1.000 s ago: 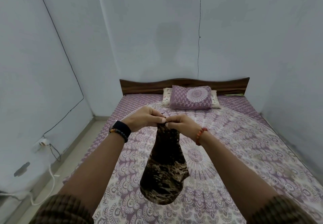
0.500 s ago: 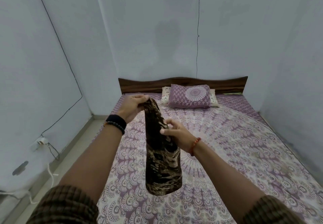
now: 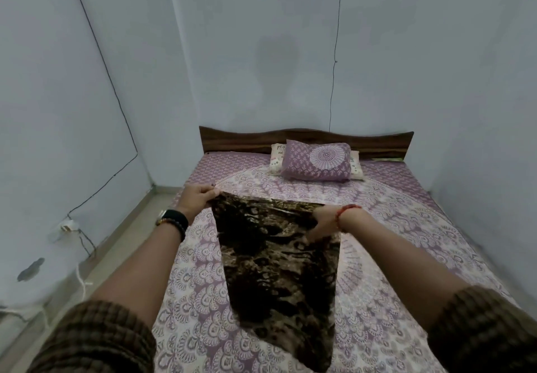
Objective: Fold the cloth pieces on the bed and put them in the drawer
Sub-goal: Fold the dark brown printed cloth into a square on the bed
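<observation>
Brown-black mottled cloth (image 3: 276, 262) held over bed (image 3: 436, 227); left hand (image 3: 197, 196) pinched top corner, right hand (image 3: 324, 223) gripped edge, fingers hidden behind fabric.

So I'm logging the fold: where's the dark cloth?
Centre of the head view: dark cloth hangs above the bedspread, between left hand and right hand.

- Left hand (image 3: 197, 196) is raised ahead at the end of an outstretched arm, fingers pinched shut on a corner of the cloth (image 3: 276, 265).
- Right hand (image 3: 324, 223) reaches forward with the wrist bent down, fingers closed on the opposite edge, partly hidden behind it.
</observation>
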